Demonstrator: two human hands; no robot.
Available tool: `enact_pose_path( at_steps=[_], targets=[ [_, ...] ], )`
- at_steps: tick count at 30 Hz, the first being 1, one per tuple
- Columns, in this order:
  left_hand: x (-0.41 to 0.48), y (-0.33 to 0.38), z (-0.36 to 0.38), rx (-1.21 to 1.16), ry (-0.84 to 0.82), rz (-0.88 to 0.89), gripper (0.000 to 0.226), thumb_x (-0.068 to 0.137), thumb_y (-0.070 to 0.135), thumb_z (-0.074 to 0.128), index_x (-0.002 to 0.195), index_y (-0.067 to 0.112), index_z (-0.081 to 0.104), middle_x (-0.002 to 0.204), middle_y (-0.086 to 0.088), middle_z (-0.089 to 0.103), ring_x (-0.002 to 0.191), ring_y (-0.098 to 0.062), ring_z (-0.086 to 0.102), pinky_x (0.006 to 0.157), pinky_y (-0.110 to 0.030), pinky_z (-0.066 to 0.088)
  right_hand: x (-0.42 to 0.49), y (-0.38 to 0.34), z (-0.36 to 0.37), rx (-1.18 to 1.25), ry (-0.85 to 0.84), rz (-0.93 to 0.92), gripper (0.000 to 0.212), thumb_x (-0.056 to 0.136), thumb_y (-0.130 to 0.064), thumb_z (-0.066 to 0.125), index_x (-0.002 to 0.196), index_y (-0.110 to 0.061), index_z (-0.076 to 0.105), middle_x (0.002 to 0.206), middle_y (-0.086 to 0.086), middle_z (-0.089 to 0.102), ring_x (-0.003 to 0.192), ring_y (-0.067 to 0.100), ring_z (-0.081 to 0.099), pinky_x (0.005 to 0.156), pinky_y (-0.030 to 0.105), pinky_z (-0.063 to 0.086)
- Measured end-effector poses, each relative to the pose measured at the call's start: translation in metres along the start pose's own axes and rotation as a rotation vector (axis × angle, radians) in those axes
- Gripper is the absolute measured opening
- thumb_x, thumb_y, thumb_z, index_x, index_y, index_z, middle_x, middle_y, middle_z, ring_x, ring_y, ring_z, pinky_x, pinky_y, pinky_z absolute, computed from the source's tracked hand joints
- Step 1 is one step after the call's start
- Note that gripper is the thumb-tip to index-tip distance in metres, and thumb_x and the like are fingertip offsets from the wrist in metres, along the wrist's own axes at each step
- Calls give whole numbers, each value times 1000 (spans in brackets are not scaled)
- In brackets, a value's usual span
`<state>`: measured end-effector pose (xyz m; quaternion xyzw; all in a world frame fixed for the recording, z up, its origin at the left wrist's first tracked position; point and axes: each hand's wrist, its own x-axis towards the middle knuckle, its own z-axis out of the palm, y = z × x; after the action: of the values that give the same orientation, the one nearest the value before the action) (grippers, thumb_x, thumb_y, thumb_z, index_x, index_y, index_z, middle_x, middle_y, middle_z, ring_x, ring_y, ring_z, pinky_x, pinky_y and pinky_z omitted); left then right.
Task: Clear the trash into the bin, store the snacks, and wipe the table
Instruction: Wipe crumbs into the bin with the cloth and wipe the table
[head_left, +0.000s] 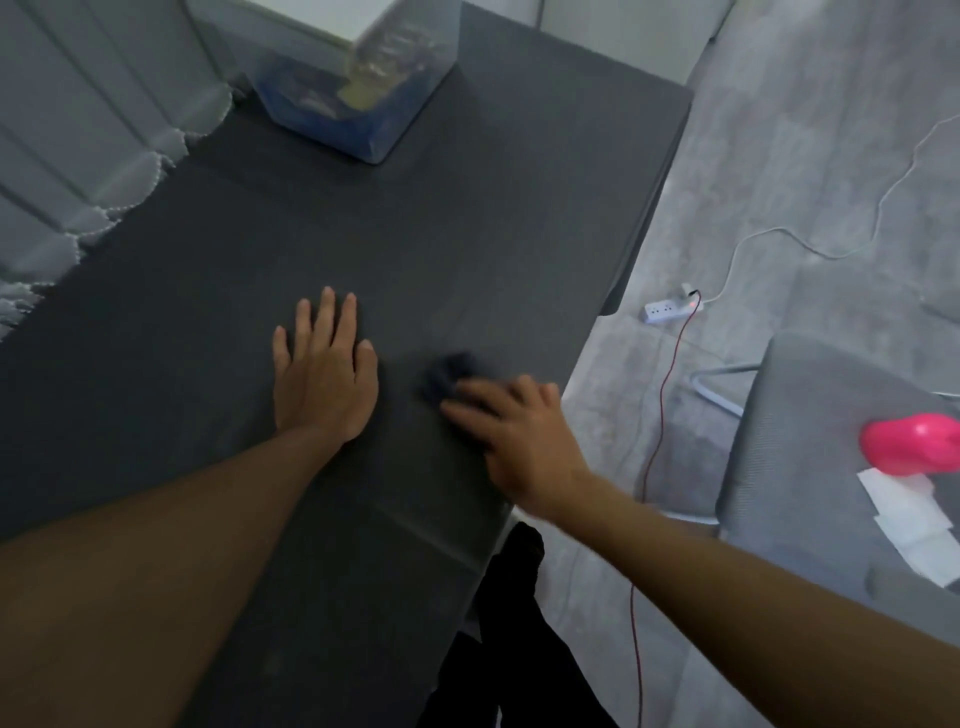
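The dark grey table (467, 218) runs away from me, its top covered by a dark cloth. My left hand (322, 374) lies flat on the table, palm down, fingers spread, holding nothing. Just to its right, my right hand (514, 431) presses a small dark wiping cloth (449, 371) onto the table near the right edge; the hand and cloth are blurred. At the far end stands a clear plastic storage box (358, 88) with blue and yellow snack packs inside.
A grey chair (810, 441) at the right carries a pink object (909, 441) and white paper (914, 519). A white power strip (670, 309) with white and red cables lies on the grey carpet. Pale curtains (78, 130) hang along the left.
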<state>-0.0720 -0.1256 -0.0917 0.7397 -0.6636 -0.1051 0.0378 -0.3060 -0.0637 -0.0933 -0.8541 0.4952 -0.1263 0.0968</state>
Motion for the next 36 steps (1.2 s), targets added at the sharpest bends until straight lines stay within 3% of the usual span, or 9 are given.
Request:
enact_pose_path(
  at_steps=[4, 10, 15, 17, 23, 25, 28, 31, 36],
  targets=[
    [31, 13, 1, -20, 3, -8, 58, 105, 40, 22, 160, 22, 12, 168, -2, 5, 154, -25, 0, 125, -47, 2, 9, 35, -8, -76, -56, -180, 55, 87, -19, 56, 138, -38, 55, 145, -8, 51, 104, 22, 50, 80, 38, 32],
    [68, 35, 7, 6, -11, -56, 61, 104, 46, 20, 160, 26, 9, 168, 0, 3, 154, -26, -2, 124, -51, 0, 67, 73, -17, 8, 64, 326, 47, 95, -20, 52, 140, -34, 53, 146, -6, 48, 113, 24, 45, 88, 40, 34],
    [70, 41, 15, 70, 21, -110, 61, 103, 48, 14, 159, 28, 4, 168, 1, 0, 154, -23, -5, 123, -53, 0, 52, 76, -12, -26, -25, -114, 56, 85, -20, 54, 139, -35, 55, 145, -7, 52, 106, 24, 51, 81, 43, 37],
    [70, 40, 14, 59, 33, -107, 61, 103, 47, 17, 159, 27, 6, 168, 0, 2, 154, -24, -3, 123, -52, 0, 70, 98, -15, -69, -21, -146, 56, 84, -20, 52, 137, -36, 56, 144, -8, 53, 103, 25, 52, 81, 43, 38],
    [70, 40, 18, 77, 40, -110, 61, 103, 48, 17, 160, 27, 6, 168, 0, 3, 154, -23, 0, 123, -52, 2, 153, 131, -20, -22, 100, 353, 53, 87, -18, 48, 137, -34, 57, 142, -7, 52, 107, 26, 46, 80, 39, 30],
    [72, 39, 18, 79, 46, -118, 62, 102, 48, 17, 160, 28, 7, 168, 0, 5, 154, -24, 1, 123, -52, 3, 154, 116, -14, -20, 103, 288, 52, 87, -19, 52, 136, -33, 57, 142, -7, 53, 105, 26, 46, 80, 39, 32],
    [73, 39, 19, 95, 49, -122, 63, 101, 49, 14, 159, 29, 7, 168, 1, 4, 154, -23, 2, 123, -52, 4, 133, 96, -7, -2, 46, -50, 52, 84, -17, 57, 133, -33, 62, 140, -7, 56, 100, 27, 50, 77, 38, 32],
    [73, 39, 19, 102, 50, -120, 63, 100, 49, 14, 160, 29, 8, 168, 2, 5, 154, -23, 3, 123, -52, 5, 147, 115, -13, -45, -18, -193, 53, 85, -20, 47, 134, -34, 61, 141, -7, 55, 101, 25, 51, 78, 39, 31],
    [73, 39, 19, 93, 44, -120, 63, 101, 49, 16, 160, 28, 11, 168, 1, 7, 155, -23, 4, 123, -53, 7, 220, 145, -17, -37, 56, 255, 52, 89, -17, 43, 136, -34, 57, 142, -6, 52, 106, 30, 45, 80, 42, 31]
  ],
)
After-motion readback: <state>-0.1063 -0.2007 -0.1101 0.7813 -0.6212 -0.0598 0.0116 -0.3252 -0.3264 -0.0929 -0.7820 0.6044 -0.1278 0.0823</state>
